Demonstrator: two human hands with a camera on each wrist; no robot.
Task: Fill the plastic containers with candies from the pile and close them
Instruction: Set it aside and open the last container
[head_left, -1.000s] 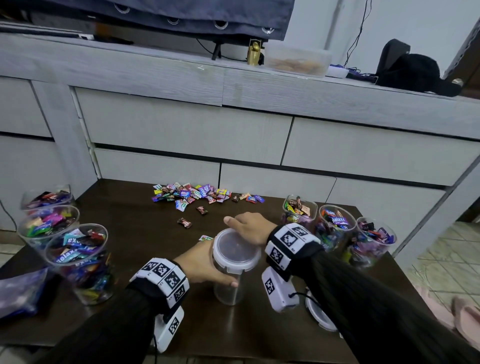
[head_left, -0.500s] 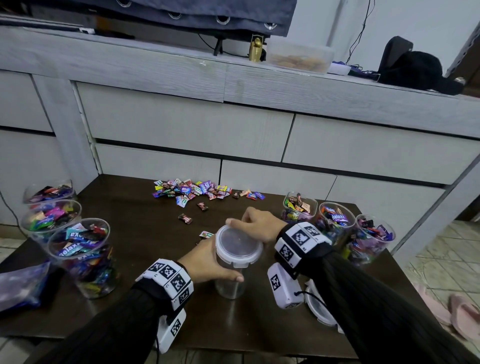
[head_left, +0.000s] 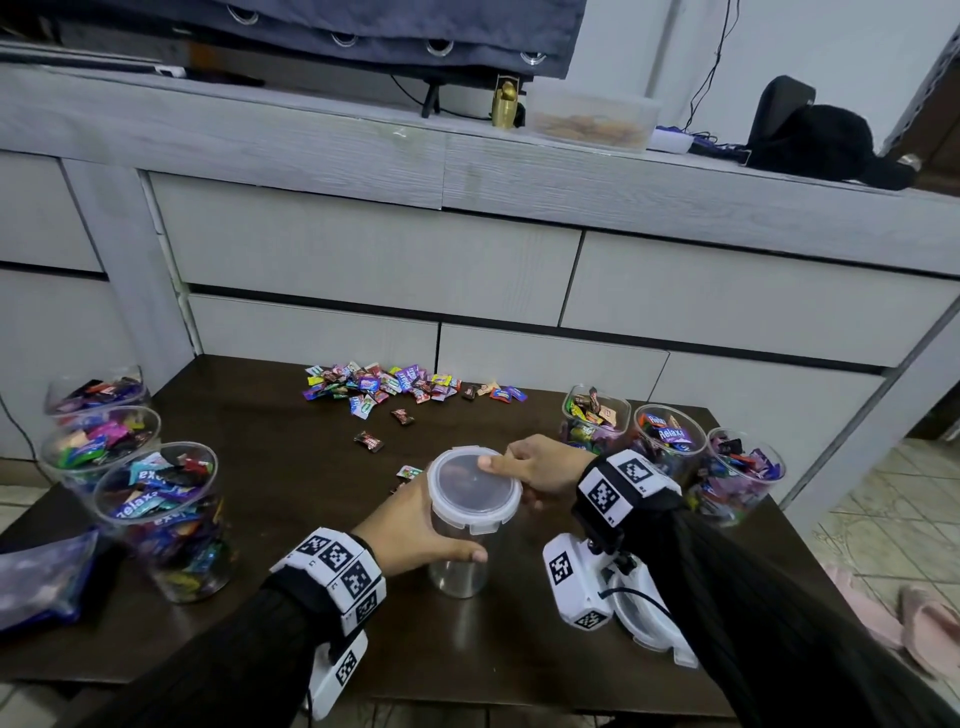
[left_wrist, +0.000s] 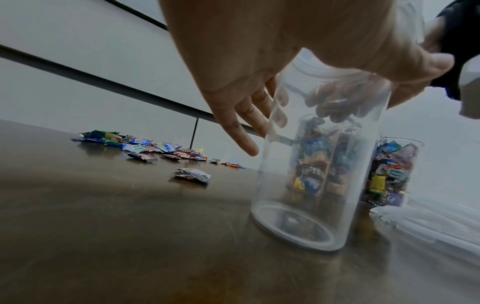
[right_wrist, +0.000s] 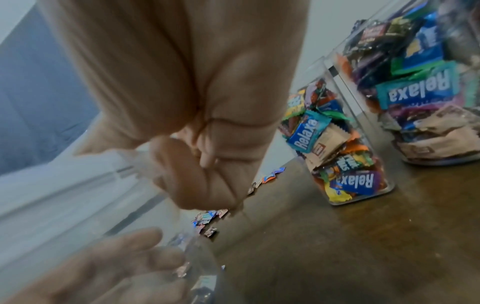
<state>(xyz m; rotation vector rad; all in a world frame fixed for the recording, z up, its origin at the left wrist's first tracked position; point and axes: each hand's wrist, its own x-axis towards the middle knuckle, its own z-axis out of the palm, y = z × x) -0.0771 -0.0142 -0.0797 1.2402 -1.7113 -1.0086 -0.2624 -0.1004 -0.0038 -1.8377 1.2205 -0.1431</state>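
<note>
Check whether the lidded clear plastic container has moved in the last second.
No. The container stands at the same spot, just right of the loose wrapped candy on the dark table.

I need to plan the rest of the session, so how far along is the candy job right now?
Done: six containers, three at left and three at right, hold candies but show no lids. In hand: the left hand grips an empty clear container while the right hand holds its lid. Left: filling it from the candy pile and closing every container; spare lids lie near the right wrist.
</note>
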